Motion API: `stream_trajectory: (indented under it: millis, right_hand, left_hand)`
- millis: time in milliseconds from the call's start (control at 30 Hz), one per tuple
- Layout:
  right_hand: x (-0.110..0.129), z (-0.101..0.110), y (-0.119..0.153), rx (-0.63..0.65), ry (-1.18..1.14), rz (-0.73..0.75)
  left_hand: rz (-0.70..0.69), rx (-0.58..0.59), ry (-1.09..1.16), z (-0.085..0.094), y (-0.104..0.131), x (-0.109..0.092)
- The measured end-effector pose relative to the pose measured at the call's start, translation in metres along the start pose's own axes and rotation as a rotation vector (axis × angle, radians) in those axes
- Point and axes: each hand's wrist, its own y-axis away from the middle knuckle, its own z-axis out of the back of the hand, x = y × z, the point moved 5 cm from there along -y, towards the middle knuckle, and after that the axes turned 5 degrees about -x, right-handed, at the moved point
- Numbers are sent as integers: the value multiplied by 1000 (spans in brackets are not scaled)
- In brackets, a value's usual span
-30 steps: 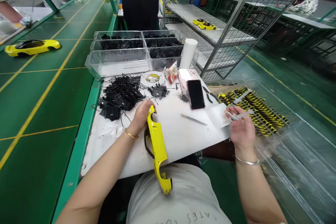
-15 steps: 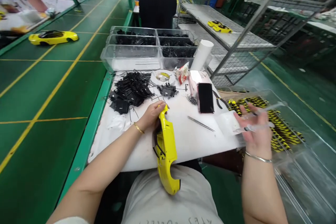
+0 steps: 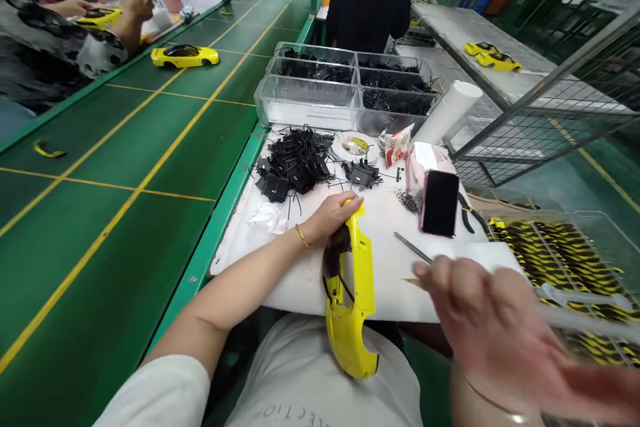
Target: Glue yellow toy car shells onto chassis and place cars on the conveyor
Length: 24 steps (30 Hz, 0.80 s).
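Observation:
My left hand is closed around the upper end of a yellow toy car body. The car stands on end on its side, its lower end over my lap and its dark windows facing left. My right hand, smeared by motion, hovers over the table's right front with its fingers curled. A thin pointed tip sticks out past its fingertips. Translucent syringes show behind the hand, the lower one blurred. Tweezers lie just beyond the fingers, partly covered by them.
Black parts with wires are heaped on the white table, near tape, a phone and pliers. A divided clear bin stands behind. The green conveyor carries a yellow car. Co-workers sit beyond; a shelf rack stands right.
My right hand has swung inward from the right bin, its open palm with two syringes becoming curled fingers. The view has turned left. My left hand keeps its hold on the car body.

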Motion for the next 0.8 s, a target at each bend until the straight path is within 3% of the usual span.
stream_trajectory:
  millis: [67,167,400,800]
  right_hand:
    - [7,-35,-26,204,-266,-8]
    - [9,-58,-54,295,-385,-94]
    - [-8,-62,-62,249,-483,-258]
    - [-16,-64,-62,243,-523,-298]
  left_hand:
    - [-5,5,1,0,0,1]
    - [-18,21,0,0,0,1]
    - [-7,32,-13,-1,0,-3]
    - [-30,27,46,-2,0,1]
